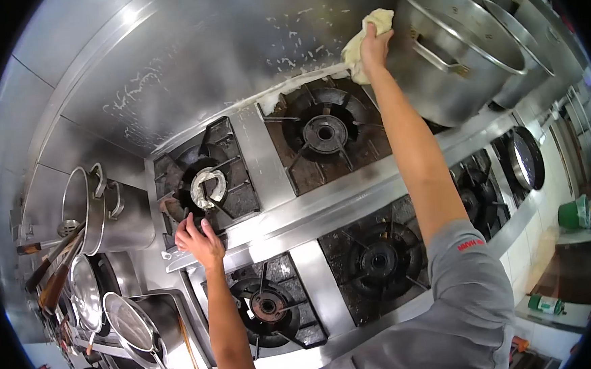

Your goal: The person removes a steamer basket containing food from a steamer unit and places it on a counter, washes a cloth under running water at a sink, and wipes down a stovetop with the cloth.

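My right hand point(374, 50) is closed around a pale yellow cloth point(357, 51), held up at the steel back wall point(220, 60). White foamy streaks mark that wall to the left of the cloth. Just right of the hand stands a large steel stockpot point(431, 78) with a side handle. My left hand point(201, 243), its fingers apart and nothing in them, rests at the front edge of the back left burner point(232, 195). A whitish ring point(209, 188) lies in the middle of that burner. Between the hands is the rusty back middle burner point(325, 135).
Two front burners point(268, 304) point(379, 257) lie below my arms. At left stand a tall steel pot point(125, 215), wooden-handled utensils point(64, 276) and a strainer point(129, 321). A dark pan point(525, 159) is at the right, and a second big pot point(524, 79) stands behind the stockpot.
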Tool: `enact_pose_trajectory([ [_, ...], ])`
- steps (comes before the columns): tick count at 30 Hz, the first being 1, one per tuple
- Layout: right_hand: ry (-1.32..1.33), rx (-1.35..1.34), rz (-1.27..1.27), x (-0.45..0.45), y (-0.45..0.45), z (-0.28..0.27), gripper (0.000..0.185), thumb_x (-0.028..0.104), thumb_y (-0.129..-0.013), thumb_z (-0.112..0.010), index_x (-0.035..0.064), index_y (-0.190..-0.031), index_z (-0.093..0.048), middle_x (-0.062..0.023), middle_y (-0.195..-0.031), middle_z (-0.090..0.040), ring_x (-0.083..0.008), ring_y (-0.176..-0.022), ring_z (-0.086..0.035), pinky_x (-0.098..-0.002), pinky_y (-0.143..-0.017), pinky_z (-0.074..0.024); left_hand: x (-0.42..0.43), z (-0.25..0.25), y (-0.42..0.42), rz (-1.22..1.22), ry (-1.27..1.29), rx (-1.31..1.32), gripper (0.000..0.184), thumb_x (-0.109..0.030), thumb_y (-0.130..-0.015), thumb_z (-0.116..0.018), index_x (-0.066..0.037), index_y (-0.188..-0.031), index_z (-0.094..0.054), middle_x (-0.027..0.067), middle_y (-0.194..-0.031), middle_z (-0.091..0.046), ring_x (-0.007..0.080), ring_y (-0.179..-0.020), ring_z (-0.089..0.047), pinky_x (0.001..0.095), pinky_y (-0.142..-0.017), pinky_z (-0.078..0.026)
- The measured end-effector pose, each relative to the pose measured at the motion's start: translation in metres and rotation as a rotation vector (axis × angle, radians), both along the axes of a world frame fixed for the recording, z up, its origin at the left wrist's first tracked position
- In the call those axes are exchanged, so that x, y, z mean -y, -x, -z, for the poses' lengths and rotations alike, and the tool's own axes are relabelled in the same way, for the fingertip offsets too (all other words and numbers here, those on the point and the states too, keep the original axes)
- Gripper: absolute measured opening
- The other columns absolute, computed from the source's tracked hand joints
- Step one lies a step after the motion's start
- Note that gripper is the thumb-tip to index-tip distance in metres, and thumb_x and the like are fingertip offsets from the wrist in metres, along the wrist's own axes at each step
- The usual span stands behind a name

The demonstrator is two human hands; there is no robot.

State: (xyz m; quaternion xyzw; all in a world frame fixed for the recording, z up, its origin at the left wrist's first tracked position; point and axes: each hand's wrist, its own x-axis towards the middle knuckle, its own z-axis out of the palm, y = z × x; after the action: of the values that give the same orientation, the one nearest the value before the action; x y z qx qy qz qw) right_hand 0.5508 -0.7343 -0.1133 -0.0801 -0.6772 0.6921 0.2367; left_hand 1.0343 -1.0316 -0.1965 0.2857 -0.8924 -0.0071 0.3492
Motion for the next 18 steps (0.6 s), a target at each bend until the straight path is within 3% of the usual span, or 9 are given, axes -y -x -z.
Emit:
enact_pose_trajectory([
  [2, -0.503, -0.030, 0.075, 0.003, 0.047, 0.028, 0.067, 0.038, -0.086, -0.048, -0.0006, -0.136, -0.026, -0.0243, -0.129, -0.045, -0.0417, -0.123, -0.039, -0.0485, -0.099, -0.0333, 0.000, -0.001, 0.004, -0.025, -0.006, 0.017, 0.036, -0.027, -0.089, -0.052, -0.005, -0.116, -0.054, 0.0148, -0.112, -0.047, 0.0329, -0.108, -0.039, 0.0469, -0.093, -0.027],
  [4, -0.609, 0.198, -0.006, 0.011, 0.083, 0.073, 0.063, 0.035, -0.083, -0.050, -0.0006, -0.131, -0.032, -0.0244, -0.124, -0.049, -0.0399, -0.117, -0.045, -0.0471, -0.100, -0.0328, 0.005, 0.003, 0.001, 0.017, -0.011, -0.005, 0.036, -0.026, -0.089, -0.052, -0.004, -0.116, -0.054, 0.0156, -0.111, -0.047, 0.0333, -0.107, -0.039, 0.0466, -0.093, -0.027],
  [6, -0.789, 0.382, 0.037, 0.023, 0.066, 0.068, 0.055, 0.031, -0.080, -0.054, 0.0005, -0.123, -0.039, -0.0251, -0.121, -0.052, -0.0359, -0.113, -0.051, -0.0465, -0.098, -0.0340, 0.010, 0.003, 0.000, 0.038, -0.003, 0.015, 0.037, -0.027, -0.088, -0.053, -0.003, -0.116, -0.053, 0.0166, -0.110, -0.047, 0.0338, -0.106, -0.039, 0.0468, -0.092, -0.027],
  [9, -1.007, 0.382, 0.140, 0.040, 0.051, 0.081, 0.050, 0.029, -0.078, -0.056, 0.0002, -0.117, -0.042, -0.0249, -0.114, -0.056, -0.0330, -0.109, -0.056, -0.0485, -0.094, -0.0359, 0.009, 0.003, 0.002, 0.022, -0.032, 0.020, 0.039, -0.028, -0.087, -0.054, -0.003, -0.116, -0.053, 0.0161, -0.110, -0.047, 0.0344, -0.106, -0.039, 0.0482, -0.092, -0.026],
  [14, -1.186, 0.272, 0.093, 0.120, -0.008, 0.084, 0.050, 0.027, -0.078, -0.056, -0.0032, -0.115, -0.042, -0.0192, -0.101, -0.064, -0.0343, -0.097, -0.062, -0.0513, -0.093, -0.0333, 0.009, 0.000, -0.001, 0.052, -0.054, 0.034, 0.041, -0.032, -0.086, -0.056, -0.003, -0.115, -0.053, 0.0148, -0.111, -0.047, 0.0341, -0.106, -0.039, 0.0490, -0.092, -0.026],
  [18, -1.123, 0.278, -0.155, 0.214, -0.079, 0.070, 0.054, 0.029, -0.079, -0.057, -0.0037, -0.118, -0.040, -0.0219, -0.108, -0.062, -0.0368, -0.100, -0.060, -0.0504, -0.094, -0.0323, 0.013, -0.001, -0.004, 0.057, -0.071, 0.072, 0.042, -0.033, -0.088, -0.054, -0.005, -0.119, -0.052, 0.0138, -0.114, -0.047, 0.0319, -0.112, -0.037, 0.0479, -0.094, -0.026],
])
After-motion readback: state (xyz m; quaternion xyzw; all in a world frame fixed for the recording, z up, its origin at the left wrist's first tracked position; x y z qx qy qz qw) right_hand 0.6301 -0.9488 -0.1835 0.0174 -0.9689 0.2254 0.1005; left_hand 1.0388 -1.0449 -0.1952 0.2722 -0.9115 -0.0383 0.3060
